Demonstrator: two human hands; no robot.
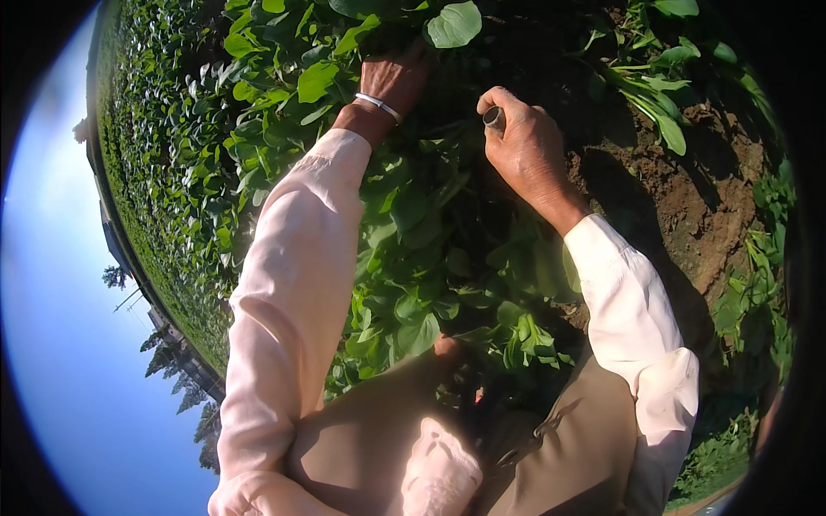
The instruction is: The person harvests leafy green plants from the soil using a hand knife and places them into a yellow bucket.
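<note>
My right hand [526,145] is closed around a tool handle whose round, hollow-looking end [494,117] shows beside the thumb. The rest of that tool is lost in shadow and behind my fist. At the top middle, my left hand [397,74] reaches in among broad-leaved green plants [316,80], a bangle on its wrist. Dark shade and leaves hide its fingers, so I cannot tell what they touch. Between my forearms, more leafy greens [400,226] grow close together down to my knees.
Loose leafy plants [652,97] lie on brown soil [697,213] at the right. A small bunch of leaves [529,342] is near my legs. More greens [748,290] line the right rim. A dense crop field [168,193] stretches left towards trees [171,358].
</note>
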